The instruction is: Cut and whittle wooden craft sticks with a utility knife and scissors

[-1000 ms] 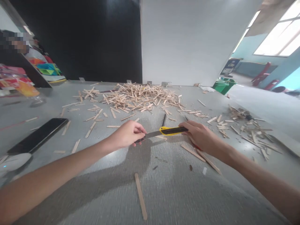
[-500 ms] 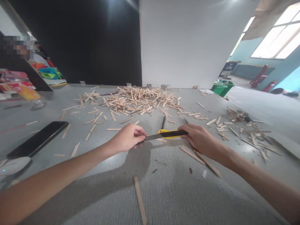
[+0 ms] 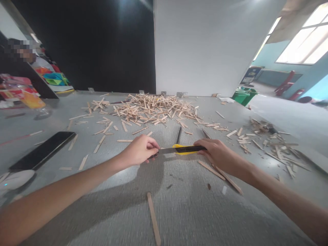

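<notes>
My right hand point(image 3: 217, 152) is closed around the back end of a yellow and black utility knife point(image 3: 189, 149), held level just over the table. Its long grey blade point(image 3: 167, 150) sticks out toward the left. My left hand point(image 3: 142, 149) pinches at the far end of that blade, where a small dark part shows under the fingertips; what it is I cannot make out. Behind the knife lie a dark pen-like rod point(image 3: 179, 135) and a pointed metal tool point(image 3: 205, 133), the latter partly hidden by my right hand. A single wooden stick point(image 3: 153, 218) lies nearest me.
A heap of wooden sticks point(image 3: 153, 107) spreads at the back, with loose ones around it. To the left are a black phone point(image 3: 42, 150), a white mouse point(image 3: 17, 179) and a bottle point(image 3: 33, 102). Debris point(image 3: 263, 126) lies right. A person sits beyond the partition.
The knife has tilted: its handle sits a little lower and more level, showing less yellow. My left hand keeps its pinch at the blade's end. The view has shifted slightly.
</notes>
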A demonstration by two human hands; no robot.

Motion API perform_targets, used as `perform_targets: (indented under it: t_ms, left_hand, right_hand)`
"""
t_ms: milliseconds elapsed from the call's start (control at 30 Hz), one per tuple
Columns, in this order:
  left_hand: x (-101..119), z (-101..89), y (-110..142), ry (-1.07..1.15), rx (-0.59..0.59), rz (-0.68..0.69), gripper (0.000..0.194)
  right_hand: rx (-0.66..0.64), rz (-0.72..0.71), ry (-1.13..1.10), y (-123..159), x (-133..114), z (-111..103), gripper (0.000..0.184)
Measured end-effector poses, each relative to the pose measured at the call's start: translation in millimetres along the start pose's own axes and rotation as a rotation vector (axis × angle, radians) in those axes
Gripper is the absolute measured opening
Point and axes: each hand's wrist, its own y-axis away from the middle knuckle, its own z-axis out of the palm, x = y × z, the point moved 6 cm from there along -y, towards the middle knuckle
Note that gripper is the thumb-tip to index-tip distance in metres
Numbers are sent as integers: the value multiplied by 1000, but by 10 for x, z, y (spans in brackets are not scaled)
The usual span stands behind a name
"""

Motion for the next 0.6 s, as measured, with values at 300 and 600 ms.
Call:
perform_targets:
  t_ms: [300, 600]
  left_hand:
    - [-46, 51, -18, 4, -56, -36, 17]
    - [-3, 15, 8, 0, -74, -37, 20]
  right_hand:
    - [-15, 5, 0, -5, 16, 16, 29]
    - [-13, -3, -1, -6, 37, 11, 27]
